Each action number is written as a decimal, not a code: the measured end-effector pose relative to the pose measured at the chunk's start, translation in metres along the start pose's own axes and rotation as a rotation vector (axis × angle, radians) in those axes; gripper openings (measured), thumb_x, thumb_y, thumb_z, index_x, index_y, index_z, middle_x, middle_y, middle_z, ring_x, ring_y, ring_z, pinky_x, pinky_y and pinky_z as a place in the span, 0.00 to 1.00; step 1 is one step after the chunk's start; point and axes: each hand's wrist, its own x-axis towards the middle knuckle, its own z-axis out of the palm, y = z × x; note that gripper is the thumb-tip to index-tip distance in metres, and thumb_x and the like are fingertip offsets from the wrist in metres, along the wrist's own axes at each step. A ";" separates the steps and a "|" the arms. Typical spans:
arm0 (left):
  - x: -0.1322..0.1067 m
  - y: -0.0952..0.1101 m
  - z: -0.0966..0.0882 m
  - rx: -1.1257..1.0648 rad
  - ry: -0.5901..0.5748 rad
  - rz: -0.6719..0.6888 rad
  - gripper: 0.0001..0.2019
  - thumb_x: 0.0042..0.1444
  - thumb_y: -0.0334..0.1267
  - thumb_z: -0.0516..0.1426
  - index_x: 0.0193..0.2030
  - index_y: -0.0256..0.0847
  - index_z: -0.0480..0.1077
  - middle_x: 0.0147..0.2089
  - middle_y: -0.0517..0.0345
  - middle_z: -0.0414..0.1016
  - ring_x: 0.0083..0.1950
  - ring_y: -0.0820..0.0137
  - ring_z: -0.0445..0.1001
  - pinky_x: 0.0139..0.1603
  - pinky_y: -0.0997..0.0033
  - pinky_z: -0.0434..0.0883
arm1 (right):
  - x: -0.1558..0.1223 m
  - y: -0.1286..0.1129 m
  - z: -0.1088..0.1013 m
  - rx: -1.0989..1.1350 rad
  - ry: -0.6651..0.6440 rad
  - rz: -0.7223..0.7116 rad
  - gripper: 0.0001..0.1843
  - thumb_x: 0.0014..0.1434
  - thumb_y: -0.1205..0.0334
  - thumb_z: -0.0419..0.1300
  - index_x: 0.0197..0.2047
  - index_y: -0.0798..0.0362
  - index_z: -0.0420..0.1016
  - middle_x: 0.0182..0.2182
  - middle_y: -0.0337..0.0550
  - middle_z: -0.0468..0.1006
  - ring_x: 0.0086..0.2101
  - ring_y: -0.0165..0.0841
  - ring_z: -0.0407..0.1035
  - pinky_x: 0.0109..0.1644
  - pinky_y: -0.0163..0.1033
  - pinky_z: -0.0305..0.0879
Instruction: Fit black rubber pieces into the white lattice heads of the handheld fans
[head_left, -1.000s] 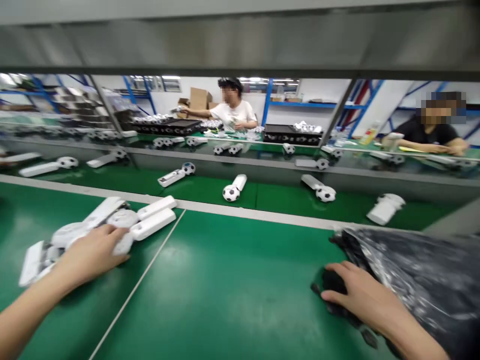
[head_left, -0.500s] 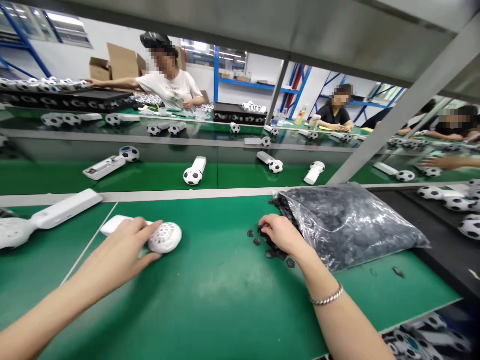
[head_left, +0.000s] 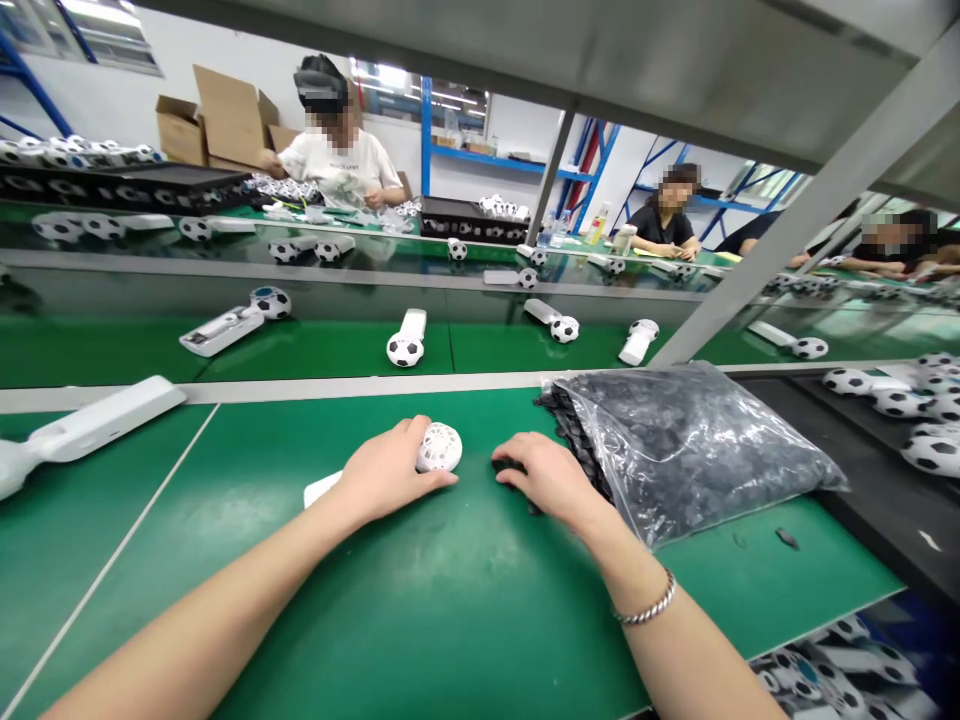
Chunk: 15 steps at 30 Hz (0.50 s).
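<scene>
My left hand (head_left: 386, 470) is closed around a white handheld fan (head_left: 439, 447) with a perforated round head, lying on the green table (head_left: 420, 590); its handle pokes out behind my wrist. My right hand (head_left: 551, 477) rests palm down just right of the fan, its fingers curled over small black parts (head_left: 504, 465) at the mouth of a clear plastic bag (head_left: 690, 445) full of the same black pieces. What the right fingers grip is hidden under the hand.
Another white fan (head_left: 90, 430) lies at the far left. Football-patterned fans (head_left: 405, 348) ride the green conveyor behind the table. A slanted metal post (head_left: 780, 235) rises at right. A black tray (head_left: 900, 400) with football fans sits far right. Several people work opposite.
My left hand slid the white fan rightward to the table's middle, close to my right hand. My right hand stayed at the bag's mouth over the black parts.
</scene>
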 end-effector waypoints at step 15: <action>-0.007 0.008 0.007 -0.181 0.001 0.063 0.32 0.42 0.52 0.59 0.55 0.47 0.58 0.50 0.56 0.65 0.46 0.59 0.69 0.43 0.64 0.67 | 0.003 -0.006 0.009 0.344 0.196 -0.078 0.10 0.60 0.72 0.52 0.41 0.53 0.72 0.37 0.43 0.73 0.39 0.31 0.67 0.45 0.35 0.62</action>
